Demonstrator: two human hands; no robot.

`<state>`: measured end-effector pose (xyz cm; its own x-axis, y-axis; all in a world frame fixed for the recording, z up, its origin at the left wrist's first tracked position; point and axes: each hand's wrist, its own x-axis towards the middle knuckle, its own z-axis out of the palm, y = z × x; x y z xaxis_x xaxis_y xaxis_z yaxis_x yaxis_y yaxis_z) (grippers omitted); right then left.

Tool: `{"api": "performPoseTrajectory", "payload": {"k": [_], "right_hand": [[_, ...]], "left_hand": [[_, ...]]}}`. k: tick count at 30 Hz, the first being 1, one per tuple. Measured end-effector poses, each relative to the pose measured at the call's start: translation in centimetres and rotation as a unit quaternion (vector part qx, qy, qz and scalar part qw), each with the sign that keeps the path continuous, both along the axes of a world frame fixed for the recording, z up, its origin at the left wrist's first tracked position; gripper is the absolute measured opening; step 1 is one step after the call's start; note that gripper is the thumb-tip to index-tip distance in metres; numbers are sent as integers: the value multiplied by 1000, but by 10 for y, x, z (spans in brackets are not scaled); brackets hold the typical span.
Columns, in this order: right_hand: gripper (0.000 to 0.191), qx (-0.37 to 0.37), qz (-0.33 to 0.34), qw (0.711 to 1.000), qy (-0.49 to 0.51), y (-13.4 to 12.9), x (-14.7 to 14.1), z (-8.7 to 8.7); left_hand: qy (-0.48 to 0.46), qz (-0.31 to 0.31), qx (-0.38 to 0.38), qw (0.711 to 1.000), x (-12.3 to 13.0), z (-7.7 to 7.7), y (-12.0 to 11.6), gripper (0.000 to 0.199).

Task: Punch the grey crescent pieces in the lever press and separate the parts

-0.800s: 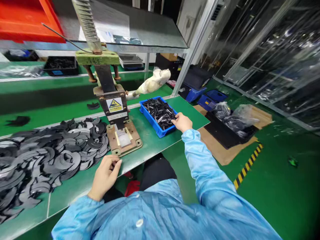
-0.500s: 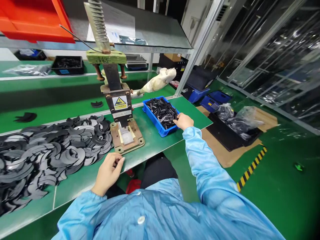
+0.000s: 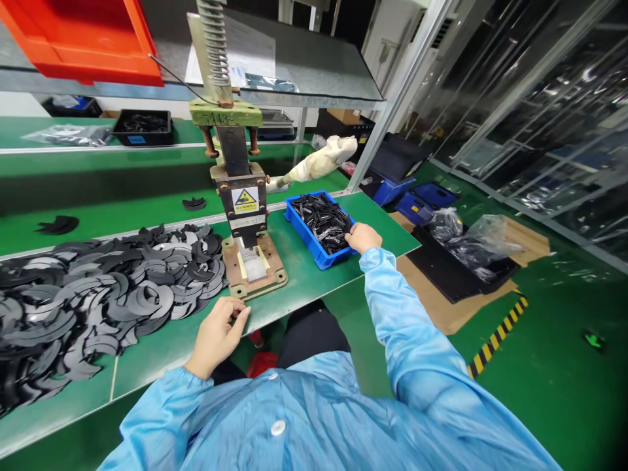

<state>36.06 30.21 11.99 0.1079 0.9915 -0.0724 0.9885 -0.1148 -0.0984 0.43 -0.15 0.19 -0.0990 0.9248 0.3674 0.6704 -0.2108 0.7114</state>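
My right hand [image 3: 364, 237] reaches over the near right rim of a blue tray [image 3: 321, 262]. Its fingers are closed together at small narrow black plastic pieces [image 3: 324, 222] heaped in the tray; what they pinch is hidden. At the bench's front edge rests my left hand [image 3: 218, 332], loosely curled with the thumb apart and nothing visible in it. Just beyond it stands a hand press [image 3: 244, 203] on a brown metal base [image 3: 275, 269]. A pale clear block [image 3: 254, 267] lies in the base below the ram. The press's wrapped lever [image 3: 321, 160] points right.
Curved black plastic pieces [image 3: 112, 294] are piled on the green bench [image 3: 135, 369] to the left. A red bin [image 3: 98, 39] sits on the upper shelf, and a black tray [image 3: 144, 139] stands behind. Bagged parts [image 3: 461, 239] lie on cardboard at the right.
The view has shifted slightly, so the press and pile appear further right. My right hand stays at the blue tray, and my left hand remains by the press base.
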Motion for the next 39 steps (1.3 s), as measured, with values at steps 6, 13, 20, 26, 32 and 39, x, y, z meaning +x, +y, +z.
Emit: {"api": "performPoseTrajectory", "payload": {"k": [6,13,20,26,32,39], "right_hand": [[32,88,25,995,27,-22,-10,18],[21,140,312,936,88,-126,-68,19],[11,129,553,817,104,-201,-124,-3],[10,157,585,786,125,-205,-129,-13],[13,148,575,785,180,-210,-123,-26],[16,138,572,783,203,-215,-118,-36]], "left_hand": [[-2,1,17,1000,1,4,2,17],[-74,29,46,996,5,15,1,14],[-117,-38,90,988,27,52,-11,34],[-114,-12,58,992,27,49,-25,19],[-127,-7,54,990,26,39,-32,18],[-112,-11,57,992,29,39,-34,21]]}}
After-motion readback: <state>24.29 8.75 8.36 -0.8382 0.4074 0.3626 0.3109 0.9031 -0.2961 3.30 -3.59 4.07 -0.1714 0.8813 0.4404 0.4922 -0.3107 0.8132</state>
